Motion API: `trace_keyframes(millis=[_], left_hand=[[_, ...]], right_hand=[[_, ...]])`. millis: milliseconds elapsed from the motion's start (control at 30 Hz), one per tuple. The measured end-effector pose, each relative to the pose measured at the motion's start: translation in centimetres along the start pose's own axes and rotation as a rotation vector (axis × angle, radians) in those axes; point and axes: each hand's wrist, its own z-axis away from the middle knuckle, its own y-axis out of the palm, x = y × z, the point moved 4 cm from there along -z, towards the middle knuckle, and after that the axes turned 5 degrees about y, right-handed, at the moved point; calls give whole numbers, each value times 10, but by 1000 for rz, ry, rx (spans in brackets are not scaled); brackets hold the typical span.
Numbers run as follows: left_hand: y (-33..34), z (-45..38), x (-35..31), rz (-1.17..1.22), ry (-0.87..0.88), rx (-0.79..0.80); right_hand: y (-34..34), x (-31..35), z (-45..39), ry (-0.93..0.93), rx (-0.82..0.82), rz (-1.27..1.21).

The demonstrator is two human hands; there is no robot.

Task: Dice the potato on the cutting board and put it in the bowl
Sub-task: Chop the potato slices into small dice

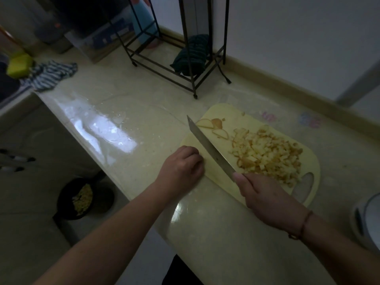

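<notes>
While the right hand (265,198) grips a long steel knife (209,147), diced yellow potato (269,155) lies at three o'clock on the pale yellow plastic cutting board (216,171); left hand (183,165), fingers curled, rests at its nine o'clock edge.

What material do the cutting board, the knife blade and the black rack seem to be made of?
Cutting board: probably plastic; pale yellow, smooth, with rounded corners and a moulded handle hole.
Knife blade: apparently steel; grey, thin and slightly shiny.
Black rack: likely painted metal; thin dark bars with small feet, matte finish.
</notes>
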Motion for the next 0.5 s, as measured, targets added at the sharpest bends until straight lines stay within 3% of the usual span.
trace_keyframes(millis=[500], left_hand=[[1,5,2,3,-57,-75]], right_hand=[[7,0,19,-35,11,-32]])
